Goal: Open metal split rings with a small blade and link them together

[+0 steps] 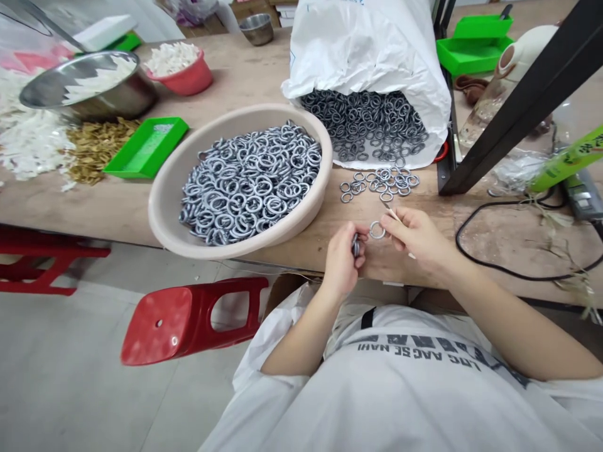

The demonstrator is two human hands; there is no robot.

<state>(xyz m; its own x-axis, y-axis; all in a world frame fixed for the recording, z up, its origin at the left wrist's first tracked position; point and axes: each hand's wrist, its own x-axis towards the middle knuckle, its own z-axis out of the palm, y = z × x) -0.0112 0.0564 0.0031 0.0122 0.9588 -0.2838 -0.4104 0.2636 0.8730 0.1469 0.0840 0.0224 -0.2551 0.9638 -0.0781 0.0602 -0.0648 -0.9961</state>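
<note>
My left hand is closed around a small stack of grey metal rings near the table's front edge. My right hand pinches a thin pale stick and a single ring at its fingertips, just right of the left hand. A loose cluster of rings lies on the table beyond my hands. A beige bowl filled with rings stands to the left. A white sack lies open behind, spilling several rings.
A green tray, a steel bowl, a red bowl and heaps of white and tan scraps occupy the table's left. A black post and black cable are on the right. A red stool lies tipped below.
</note>
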